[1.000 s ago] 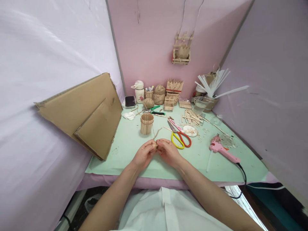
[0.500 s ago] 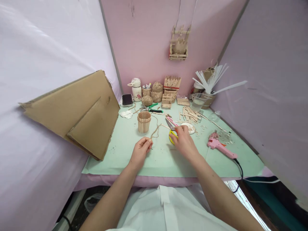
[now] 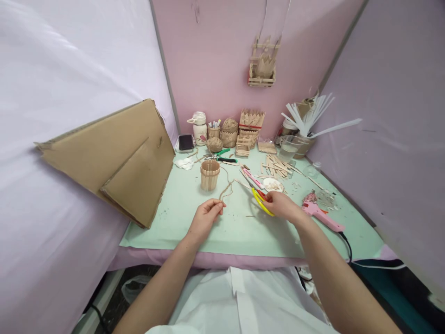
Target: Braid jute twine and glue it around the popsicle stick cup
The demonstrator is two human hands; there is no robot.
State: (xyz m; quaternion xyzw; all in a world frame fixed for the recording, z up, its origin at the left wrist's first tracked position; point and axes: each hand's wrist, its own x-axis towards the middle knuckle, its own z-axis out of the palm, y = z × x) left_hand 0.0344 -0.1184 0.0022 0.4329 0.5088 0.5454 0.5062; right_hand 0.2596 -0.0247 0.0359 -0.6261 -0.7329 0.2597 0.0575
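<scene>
My left hand (image 3: pixel 207 217) pinches the end of a brown twine (image 3: pixel 227 186) just above the table. From there the twine loops back past a small round cup of wooden sticks (image 3: pixel 209 176), which has a twine band near its rim. In my right hand (image 3: pixel 282 205) is a pair of scissors (image 3: pixel 259 197) with yellow and red handles. Their blades are spread apart and point away to the left, toward the twine but not touching it. A pink-handled tool (image 3: pixel 252 178) lies just behind the scissors.
At right rests a pink glue gun (image 3: pixel 321 216) with its cord over the edge. Wooden sticks (image 3: pixel 276 167) and a white lid (image 3: pixel 273 185) lie behind my right hand. Green-handled pliers (image 3: pixel 225 159) and a twine ball (image 3: pixel 214 144) are farther back. Cardboard (image 3: pixel 134 181) leans at left.
My right hand has lifted the scissors, drawn them to the right and spread their blades. My left hand keeps its pinch on the twine. The view has shifted slightly.
</scene>
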